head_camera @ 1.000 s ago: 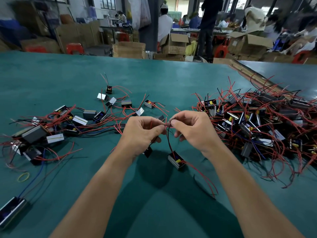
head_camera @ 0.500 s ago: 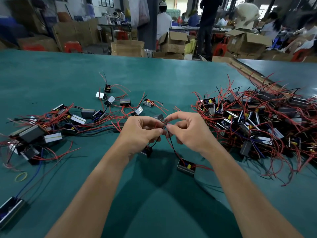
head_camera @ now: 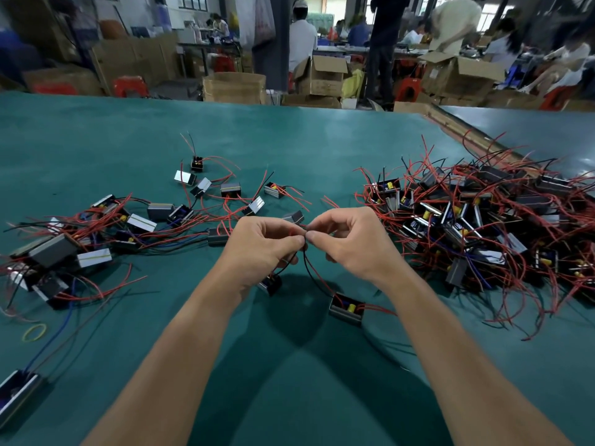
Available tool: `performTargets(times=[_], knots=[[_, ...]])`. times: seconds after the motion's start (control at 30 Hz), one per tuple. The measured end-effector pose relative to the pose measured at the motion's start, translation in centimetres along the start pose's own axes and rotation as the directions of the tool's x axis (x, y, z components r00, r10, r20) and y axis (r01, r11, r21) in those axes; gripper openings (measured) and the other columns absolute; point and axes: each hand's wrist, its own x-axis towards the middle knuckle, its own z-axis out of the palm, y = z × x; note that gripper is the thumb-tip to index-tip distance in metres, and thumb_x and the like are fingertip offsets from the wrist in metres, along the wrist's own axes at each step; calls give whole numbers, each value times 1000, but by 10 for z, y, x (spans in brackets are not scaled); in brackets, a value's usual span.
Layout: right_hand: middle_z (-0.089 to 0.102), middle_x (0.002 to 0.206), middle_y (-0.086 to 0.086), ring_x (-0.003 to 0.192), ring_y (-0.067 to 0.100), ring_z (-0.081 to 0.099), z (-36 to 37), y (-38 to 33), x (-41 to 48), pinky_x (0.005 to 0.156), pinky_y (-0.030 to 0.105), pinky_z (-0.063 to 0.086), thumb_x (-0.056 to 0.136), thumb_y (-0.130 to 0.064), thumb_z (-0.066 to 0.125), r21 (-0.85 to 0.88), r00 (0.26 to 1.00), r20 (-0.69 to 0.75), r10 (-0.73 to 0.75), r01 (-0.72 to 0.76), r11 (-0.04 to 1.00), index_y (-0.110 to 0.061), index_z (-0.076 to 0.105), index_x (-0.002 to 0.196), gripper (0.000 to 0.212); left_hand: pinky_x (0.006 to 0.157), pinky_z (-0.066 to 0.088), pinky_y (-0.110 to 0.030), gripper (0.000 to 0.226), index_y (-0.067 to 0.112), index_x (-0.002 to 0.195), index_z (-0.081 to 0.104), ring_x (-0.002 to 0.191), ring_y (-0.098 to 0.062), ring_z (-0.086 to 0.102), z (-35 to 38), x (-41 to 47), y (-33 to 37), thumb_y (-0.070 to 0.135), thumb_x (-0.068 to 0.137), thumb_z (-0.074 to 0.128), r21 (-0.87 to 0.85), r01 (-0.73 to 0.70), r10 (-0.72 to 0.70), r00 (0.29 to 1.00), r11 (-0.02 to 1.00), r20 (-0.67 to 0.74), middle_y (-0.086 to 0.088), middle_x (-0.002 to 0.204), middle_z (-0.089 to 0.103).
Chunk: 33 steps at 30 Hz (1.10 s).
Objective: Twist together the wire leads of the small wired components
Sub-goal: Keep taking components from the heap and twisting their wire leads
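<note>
Red and black wire leads [head_camera: 309,268] rise from two small components to one point above the green table [head_camera: 289,140], where two hands meet. Left hand [head_camera: 262,244] and right hand [head_camera: 352,243] each have thumb and forefinger curled in, pinching the lead ends, and the tips of the two hands touch; the other fingers are loosely bent. The first component [head_camera: 347,309] lies on the table below the right wrist. It is a small oblong block with grey metal sides, a dark open top and a yellow part inside. One black lead and one red lead go up from it to the pinch, and more red wire trails off to its right. The second component [head_camera: 272,283], darker and smaller to the eye, sits just under the left wrist with a black lead curving up (whether it rests on the table or hangs, I cannot tell). To the right a tangled pile [head_camera: 483,220] of like blocks, too knotted to count, bristles with red wires. To the left spreads a looser scatter [head_camera: 135,223], well over a dozen blocks, several showing flat silver faces. One yellow rubber band [head_camera: 33,332] lies near the left edge, and one larger block [head_camera: 17,392] with a blue wire sits at the near left corner
</note>
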Motion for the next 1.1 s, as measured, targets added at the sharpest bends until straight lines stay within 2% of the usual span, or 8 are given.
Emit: performTargets(times=[0.17,0.33,0.4,0.5,0.7,0.83,0.97,1.1], knots=[[61,52,-10,46,3,49,2,1,-3,52,29,47,84,-12,73,-21,1000,-14,-9,9,1000,-19,73,70,16,48,45,-14,22,15,73,73,46,-6,56,-1,-2,-2,-5,82,69,6,2,-2,1000,1000,25,2,58,67],[60,52,-5,45,8,50,3,1,-2,50,28,44,84,-10,71,-13,999,-23,27,-27,1000,-18,69,64,22,44,37,-15,14,7,74,71,43,-9,49,2,-2,-3,-6,78,72,52,20,-24,998,998,64,-3,52,60],[59,52,-6,43,7,49,4,1,-1,46,22,42,84,-8,70,6,999,-26,37,-37,999,-18,67,63,24,44,37,-15,14,8,72,71,43,-10,49,2,-1,-4,-5,78,73,60,28,-31,998,998,58,-4,53,61],[59,52,-7,41,7,50,3,1,-2,44,19,41,86,-5,68,24,998,-10,55,-55,998,-16,67,65,24,45,39,-16,14,8,72,70,45,-12,51,2,-1,-5,-3,78,72,64,25,-28,999,998,35,-5,57,64],[64,56,-9,42,6,52,-1,-1,-1,47,22,46,90,-6,65,32,987,32,155,-156,987,-12,71,75,18,46,43,-17,13,6,78,68,44,-11,55,1,0,-4,-1,89,64,-31,23,-22,1000,999,22,-4,62,70],[70,66,-4,46,6,53,-3,-5,-2,50,19,48,96,-5,56,176,958,111,265,-281,943,-12,74,86,22,47,43,-18,15,7,78,68,44,-11,56,1,-1,-3,0,90,64,-27,16,-15,1000,1000,19,-4,63,70],[71,73,2,48,7,54,-10,-9,-1,50,18,50,99,-8,51,368,905,219,364,-422,829,-8,74,94,23,50,43,-21,14,7,79,68,45,-11,56,1,-2,-3,2,91,64,-28,27,-27,1000,999,14,-4,63,70],[71,73,2,48,6,53,-12,-9,-3,52,18,51,93,-8,61,346,907,230,352,-414,842,-11,72,88,13,48,44,-20,5,5,85,63,44,-12,57,1,-2,-2,3,89,66,-27,42,-42,999,999,-7,-7,67,73]])
